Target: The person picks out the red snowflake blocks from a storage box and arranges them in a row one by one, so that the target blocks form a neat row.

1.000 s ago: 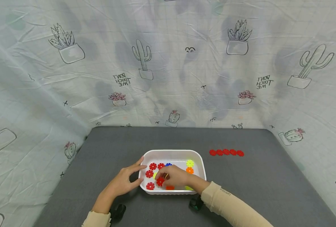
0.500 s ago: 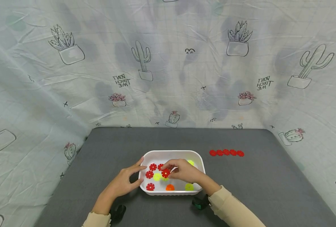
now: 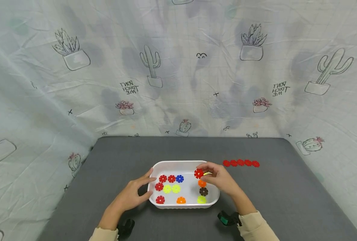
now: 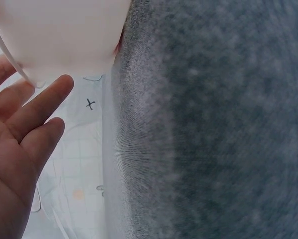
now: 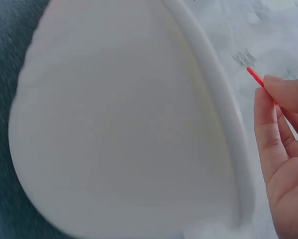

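Note:
Between thumb and fingertips, my right hand pinches a red notched snowflake disc, raised over the right part of a white tray. The right wrist view shows this red disc edge-on, beside the tray wall. My left hand rests with spread, fairly straight fingers at the tray's left rim, fingertips touching it. Inside the tray lie several red discs, a blue disc, yellow discs, orange discs and a dark brown disc.
A row of several red discs, joined or touching edge to edge, lies on the grey table behind and right of the tray. A cloth curtain with cactus drawings hangs behind the table.
My right hand has lifted the red disc from among the discs at the tray's left-middle and carried it rightward to the back right side. The left hand has stayed at the rim.

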Available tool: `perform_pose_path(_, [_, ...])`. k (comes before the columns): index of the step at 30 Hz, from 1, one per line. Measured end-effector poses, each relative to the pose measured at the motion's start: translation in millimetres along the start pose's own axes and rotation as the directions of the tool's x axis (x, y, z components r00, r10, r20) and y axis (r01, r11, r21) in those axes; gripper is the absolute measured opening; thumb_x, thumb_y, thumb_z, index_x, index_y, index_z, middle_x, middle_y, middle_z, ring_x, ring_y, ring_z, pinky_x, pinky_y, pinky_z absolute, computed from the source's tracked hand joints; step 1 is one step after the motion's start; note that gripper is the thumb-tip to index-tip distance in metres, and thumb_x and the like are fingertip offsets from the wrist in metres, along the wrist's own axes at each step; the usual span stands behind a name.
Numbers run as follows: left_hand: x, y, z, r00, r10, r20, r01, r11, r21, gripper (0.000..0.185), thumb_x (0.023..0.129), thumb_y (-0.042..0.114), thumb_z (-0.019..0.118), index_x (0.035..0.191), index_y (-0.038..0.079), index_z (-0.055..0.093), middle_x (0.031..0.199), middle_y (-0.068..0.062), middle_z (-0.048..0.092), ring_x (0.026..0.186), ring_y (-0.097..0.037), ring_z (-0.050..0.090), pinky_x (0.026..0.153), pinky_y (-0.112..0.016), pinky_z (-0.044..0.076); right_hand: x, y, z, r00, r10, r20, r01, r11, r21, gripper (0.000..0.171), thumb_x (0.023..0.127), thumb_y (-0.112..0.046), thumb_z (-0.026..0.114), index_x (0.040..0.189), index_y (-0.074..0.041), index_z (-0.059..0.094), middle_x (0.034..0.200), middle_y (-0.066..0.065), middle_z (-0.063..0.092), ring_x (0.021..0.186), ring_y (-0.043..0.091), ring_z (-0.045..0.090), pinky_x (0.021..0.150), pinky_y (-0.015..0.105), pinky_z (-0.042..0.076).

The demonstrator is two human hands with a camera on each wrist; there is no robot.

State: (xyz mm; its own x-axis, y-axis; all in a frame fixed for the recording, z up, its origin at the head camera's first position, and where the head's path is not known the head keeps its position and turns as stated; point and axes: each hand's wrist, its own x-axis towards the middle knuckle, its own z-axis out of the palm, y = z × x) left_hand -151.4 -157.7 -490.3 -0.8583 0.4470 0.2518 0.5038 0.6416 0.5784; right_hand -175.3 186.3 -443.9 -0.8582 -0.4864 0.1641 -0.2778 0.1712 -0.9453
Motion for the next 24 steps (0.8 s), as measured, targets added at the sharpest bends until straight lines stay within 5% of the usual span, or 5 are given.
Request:
perform_pose_path(6, [-1.7, 2.9, 0.6, 1.0, 0.012, -0.012, -0.012, 1.0, -0.013, 0.045, 0.081, 0.025, 0.063, 0.124, 0.016, 0.055, 0.144, -0.002, 0.033, 0.124, -0.019, 0.042, 0.093, -0.049, 0.041, -11, 17, -23, 0.982, -0.082, -0.17, 0.093, 0.994, 0.062, 0.034, 0.082, -0.003, 0.06, 0.114, 0.005, 0.053, 0.105, 0.018, 0.058, 0.09, 0.017, 0.058, 0.075, 0.025, 0.052])
perform_pose_path(13, [-1.1, 3.5, 0.5, 1.0, 0.014, -0.018, -0.014, 1.0, -0.004, 0.045, 0.081, 0.027, 0.063, 0.124, 0.016, 0.054, 0.144, -0.002, 0.033, 0.124, -0.019, 0.043, 0.092, -0.048, 0.042, -20, 31, -51, 0.921, -0.062, -0.385, 0.086, 0.995, 0.046, 0.035, 0.08, 0.0, 0.062, 0.114, 0.007, 0.053, 0.101, 0.0, 0.061, 0.088, 0.01, 0.055, 0.073, 0.019, 0.05])
perform_pose_path(24, [-1.5, 5.9, -0.6, 1.0, -0.006, -0.01, 0.006, 1.0, -0.014, 0.046, 0.081, 0.027, 0.064, 0.124, 0.016, 0.055, 0.143, -0.002, 0.033, 0.125, -0.018, 0.041, 0.094, -0.047, 0.04, -30, 69, -66, 0.86, 0.048, -0.508, 0.006, 0.995, 0.103, 0.04, 0.079, 0.0, 0.063, 0.115, 0.011, 0.049, 0.094, -0.004, 0.062, 0.081, 0.002, 0.057, 0.069, 0.015, 0.05])
